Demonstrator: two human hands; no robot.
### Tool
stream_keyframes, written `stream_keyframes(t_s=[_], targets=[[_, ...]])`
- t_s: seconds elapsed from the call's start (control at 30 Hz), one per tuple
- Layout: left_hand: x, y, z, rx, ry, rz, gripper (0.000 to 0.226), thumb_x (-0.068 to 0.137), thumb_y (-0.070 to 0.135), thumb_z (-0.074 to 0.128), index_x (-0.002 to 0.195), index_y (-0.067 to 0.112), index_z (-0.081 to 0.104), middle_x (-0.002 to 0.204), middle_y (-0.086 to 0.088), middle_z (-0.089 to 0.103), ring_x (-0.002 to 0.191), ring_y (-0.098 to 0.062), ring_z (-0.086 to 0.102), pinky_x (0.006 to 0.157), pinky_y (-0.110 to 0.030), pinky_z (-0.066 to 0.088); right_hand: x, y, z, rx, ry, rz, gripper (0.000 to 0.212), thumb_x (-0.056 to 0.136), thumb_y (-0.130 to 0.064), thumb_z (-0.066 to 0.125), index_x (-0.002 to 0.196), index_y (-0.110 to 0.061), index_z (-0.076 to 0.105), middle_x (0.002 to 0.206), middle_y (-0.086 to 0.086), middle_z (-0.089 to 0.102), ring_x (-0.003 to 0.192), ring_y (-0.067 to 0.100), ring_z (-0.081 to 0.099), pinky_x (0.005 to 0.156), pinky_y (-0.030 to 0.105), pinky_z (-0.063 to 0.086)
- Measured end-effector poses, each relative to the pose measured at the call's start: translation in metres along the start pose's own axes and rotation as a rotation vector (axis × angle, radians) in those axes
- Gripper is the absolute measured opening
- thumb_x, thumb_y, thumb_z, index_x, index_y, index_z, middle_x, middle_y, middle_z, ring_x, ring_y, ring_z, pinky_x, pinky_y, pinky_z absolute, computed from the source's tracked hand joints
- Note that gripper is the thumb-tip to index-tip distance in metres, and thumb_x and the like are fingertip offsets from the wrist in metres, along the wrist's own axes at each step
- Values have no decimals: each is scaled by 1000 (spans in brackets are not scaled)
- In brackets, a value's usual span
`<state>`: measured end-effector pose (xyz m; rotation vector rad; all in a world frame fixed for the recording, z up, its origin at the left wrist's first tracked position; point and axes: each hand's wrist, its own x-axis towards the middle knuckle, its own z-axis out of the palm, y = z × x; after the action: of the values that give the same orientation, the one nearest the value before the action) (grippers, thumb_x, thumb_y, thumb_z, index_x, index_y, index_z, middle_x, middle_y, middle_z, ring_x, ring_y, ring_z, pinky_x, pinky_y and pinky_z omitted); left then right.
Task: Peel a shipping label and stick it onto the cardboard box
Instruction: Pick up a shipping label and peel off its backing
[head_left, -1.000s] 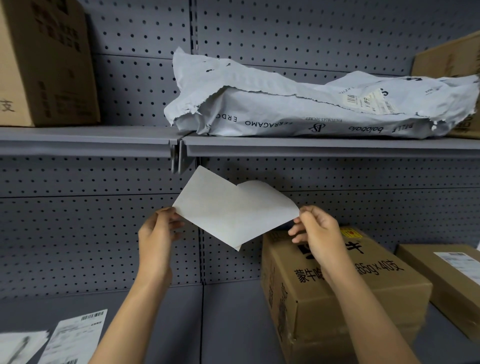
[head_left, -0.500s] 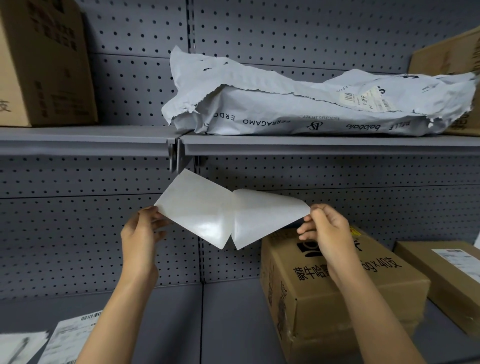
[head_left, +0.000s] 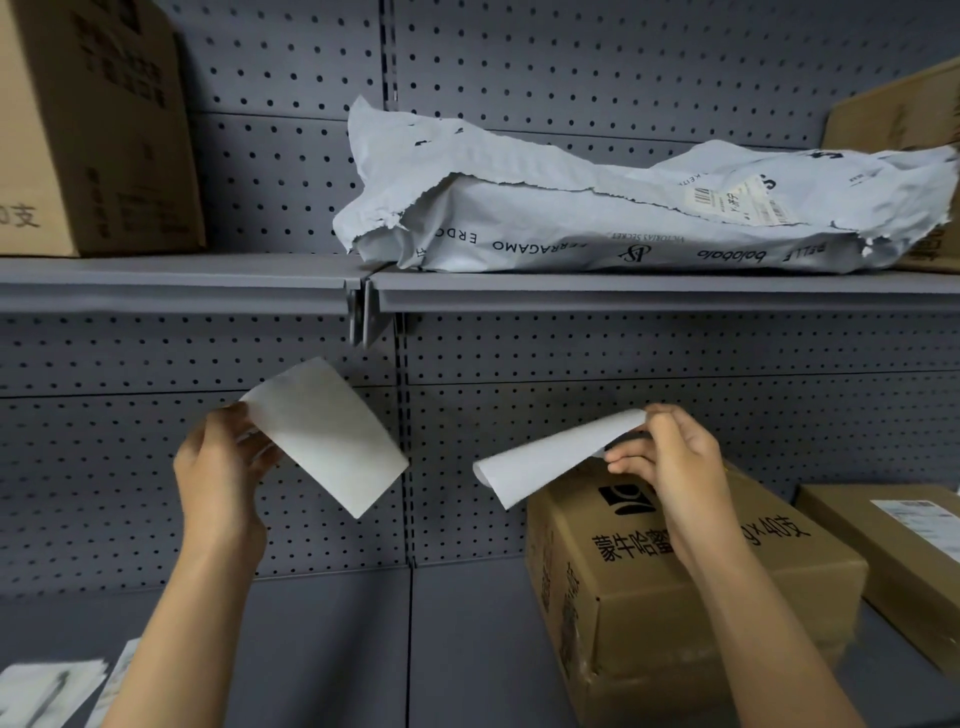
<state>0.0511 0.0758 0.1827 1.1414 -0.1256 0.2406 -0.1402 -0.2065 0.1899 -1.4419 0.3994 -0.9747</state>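
Note:
Two white sheets are held apart in front of the grey pegboard. My left hand (head_left: 223, 467) pinches the flat backing sheet (head_left: 327, 436) by its upper left corner. My right hand (head_left: 670, 462) pinches the curled shipping label (head_left: 545, 462) by its right end, and the label's free end droops to the left. A gap separates the two sheets. The brown cardboard box (head_left: 649, 639) with black printed characters stands on the lower shelf, right under my right hand and forearm. No print shows on either sheet.
A torn grey mailer bag (head_left: 597, 218) lies on the upper shelf (head_left: 182, 291), between a box (head_left: 88, 130) at far left and another box (head_left: 898, 119) at far right. A flat labelled box (head_left: 893, 545) sits at right. Loose label sheets (head_left: 52, 691) lie at lower left.
The label and its backing were still joined in the middle; now they are fully apart. My left hand has moved left and my right hand right.

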Motion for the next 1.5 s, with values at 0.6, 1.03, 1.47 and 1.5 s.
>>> stream_keyframes(t_s=[0.6, 1.03, 1.47, 1.5], targets=[[-32, -8, 6, 28, -145, -60, 21, 101, 23, 48, 101, 16, 68, 96, -10, 70, 89, -21, 67, 82, -35, 54, -31, 17, 37, -175, -47, 56, 26, 101, -20, 44, 85, -10, 62, 77, 25, 70, 57, 22, 68, 55, 23, 55], [-51, -40, 3, 52, -167, -145, 13, 100, 22, 50, 97, 14, 60, 79, -5, 47, 78, -19, 49, 81, -35, 51, -67, 59, 68, -489, -132, 31, 22, 97, -27, 45, 81, -22, 60, 57, 1, 71, 56, 9, 71, 74, 42, 60], [-55, -59, -3, 85, -169, -166, 15, 99, 18, 49, 89, 16, 60, 81, -6, 49, 78, -19, 51, 78, -33, 50, -77, 130, 88, -807, -267, 52, 24, 97, -30, 43, 81, -18, 58, 67, 5, 70, 62, 19, 70, 62, 42, 60], [-55, -60, -5, 89, -165, -169, 14, 99, 18, 49, 90, 16, 61, 84, -8, 50, 80, -20, 51, 77, -32, 51, -76, 135, 90, -840, -283, 52, 25, 98, -28, 44, 81, -16, 58, 69, 5, 70, 62, 20, 68, 60, 39, 58]])
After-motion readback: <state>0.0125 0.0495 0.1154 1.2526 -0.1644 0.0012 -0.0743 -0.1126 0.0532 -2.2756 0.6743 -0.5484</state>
